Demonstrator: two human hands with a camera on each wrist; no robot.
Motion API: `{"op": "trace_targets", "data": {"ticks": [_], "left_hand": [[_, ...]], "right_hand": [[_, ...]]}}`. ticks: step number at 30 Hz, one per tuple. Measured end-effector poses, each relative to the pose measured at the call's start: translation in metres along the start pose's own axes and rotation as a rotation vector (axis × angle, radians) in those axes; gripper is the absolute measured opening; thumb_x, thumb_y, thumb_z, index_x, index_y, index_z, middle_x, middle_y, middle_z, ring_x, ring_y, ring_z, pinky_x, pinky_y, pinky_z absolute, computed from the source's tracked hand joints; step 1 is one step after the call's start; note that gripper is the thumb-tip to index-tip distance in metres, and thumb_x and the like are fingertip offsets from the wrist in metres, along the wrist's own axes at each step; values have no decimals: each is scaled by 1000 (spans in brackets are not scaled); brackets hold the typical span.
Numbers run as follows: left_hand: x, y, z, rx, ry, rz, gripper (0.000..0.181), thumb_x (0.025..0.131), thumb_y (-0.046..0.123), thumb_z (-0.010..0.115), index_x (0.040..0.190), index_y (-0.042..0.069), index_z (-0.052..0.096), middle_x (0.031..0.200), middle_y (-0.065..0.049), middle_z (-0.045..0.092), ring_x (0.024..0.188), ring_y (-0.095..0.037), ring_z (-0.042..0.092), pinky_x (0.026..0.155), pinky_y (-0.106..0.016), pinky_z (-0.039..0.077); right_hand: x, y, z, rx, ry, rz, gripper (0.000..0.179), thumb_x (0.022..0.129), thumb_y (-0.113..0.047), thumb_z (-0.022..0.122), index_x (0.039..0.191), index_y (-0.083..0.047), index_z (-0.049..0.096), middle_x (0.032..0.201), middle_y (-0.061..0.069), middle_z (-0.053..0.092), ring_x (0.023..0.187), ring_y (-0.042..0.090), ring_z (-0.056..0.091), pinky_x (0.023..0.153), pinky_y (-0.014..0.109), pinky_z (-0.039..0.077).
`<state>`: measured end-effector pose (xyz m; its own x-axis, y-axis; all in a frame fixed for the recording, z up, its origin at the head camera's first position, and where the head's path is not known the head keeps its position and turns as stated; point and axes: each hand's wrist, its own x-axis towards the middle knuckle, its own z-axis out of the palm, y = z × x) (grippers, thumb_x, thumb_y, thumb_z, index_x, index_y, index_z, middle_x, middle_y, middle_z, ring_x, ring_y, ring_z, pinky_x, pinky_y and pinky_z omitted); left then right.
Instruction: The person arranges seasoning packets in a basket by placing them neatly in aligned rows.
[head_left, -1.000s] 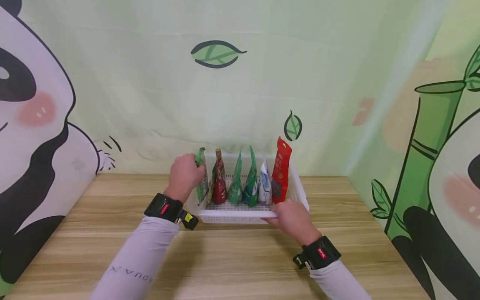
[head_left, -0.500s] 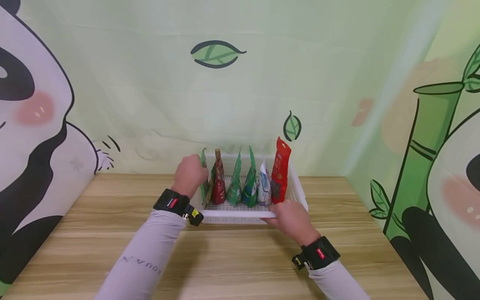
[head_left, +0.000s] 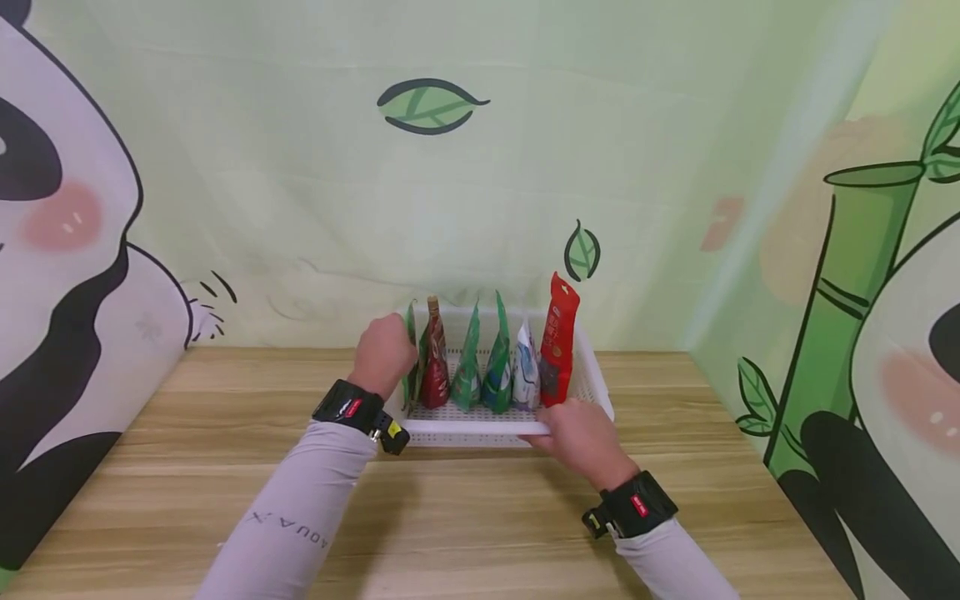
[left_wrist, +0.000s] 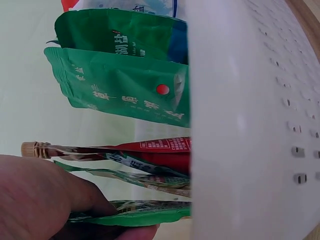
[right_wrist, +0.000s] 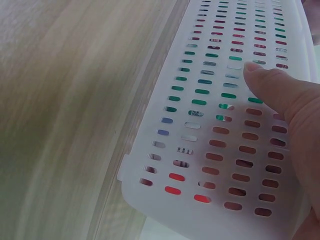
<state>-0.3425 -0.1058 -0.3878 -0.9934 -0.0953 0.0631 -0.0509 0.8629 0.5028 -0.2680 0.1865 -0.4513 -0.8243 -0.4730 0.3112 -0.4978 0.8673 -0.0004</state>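
In the head view a white perforated basket [head_left: 465, 428] stands on the table with several packets upright in a row. My left hand [head_left: 385, 354] is at its left end, pinching a green packet [left_wrist: 155, 217] between thumb and fingers in the left wrist view. Right beside it are a thin green-edged packet [left_wrist: 150, 180] and a red spouted pouch [head_left: 435, 367] with a brown cap. Two green packets [head_left: 468, 367], a white packet [head_left: 527, 371] and a tall red bag [head_left: 558, 342] follow rightward. My right hand [head_left: 581, 442] grips the front rim, its thumb on the perforated wall.
The wood-grain table [head_left: 480, 517] extends in front of the basket and to both sides. Close behind the basket hangs a pale green backdrop [head_left: 480, 192] printed with pandas, leaves and bamboo.
My left hand has moved a little rightward and slightly down, bringing the green packet closer to the red pouch. My right hand keeps its grip on the rim; the basket appears unmoved.
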Motion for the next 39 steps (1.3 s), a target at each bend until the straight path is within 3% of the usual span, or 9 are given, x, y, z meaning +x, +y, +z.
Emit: {"op": "trace_targets", "data": {"ticks": [9,18,26,30,33,39], "left_hand": [[0,0,6,9,-11,21,3,90,3,66,87,1,67,84,-12,71,66,-21,63,51,-27,47],[-3,-1,11,43,6,86,10,90,3,65,80,3,64,76,-9,67,63,-20,60,50,-26,44],[-5,-5,16,66,15,131,8,91,4,63,83,2,62,80,-12,68,66,-21,61,53,-32,49],[-13,-9,15,39,-11,146,3,89,1,63,89,0,60,78,-11,64,66,-21,59,53,-30,47],[-23,-13,12,18,-17,163,10,89,0,64,97,-4,60,81,-14,65,67,-23,58,54,-30,46],[-49,-15,4,-34,9,196,26,93,4,65,116,-8,59,105,-22,71,91,-30,70,74,-41,59]], "right_hand": [[0,2,1,-9,16,-1,29,84,-41,84,78,-15,72,60,-6,59,57,11,49,53,26,33],[1,4,1,-15,18,-2,30,85,-43,83,79,-16,73,59,-7,57,56,9,47,53,25,33],[1,2,2,-8,0,9,30,85,-44,82,77,-17,73,57,-9,54,55,9,46,53,24,32],[0,2,2,-15,10,-3,29,84,-43,84,81,-15,75,59,-6,60,55,10,50,52,24,34],[0,1,2,-17,2,-4,29,84,-43,84,84,-15,76,60,-6,61,56,10,51,53,24,34],[1,2,3,-23,-29,15,30,85,-45,82,82,-16,75,57,-9,55,56,9,47,54,24,34]]}}
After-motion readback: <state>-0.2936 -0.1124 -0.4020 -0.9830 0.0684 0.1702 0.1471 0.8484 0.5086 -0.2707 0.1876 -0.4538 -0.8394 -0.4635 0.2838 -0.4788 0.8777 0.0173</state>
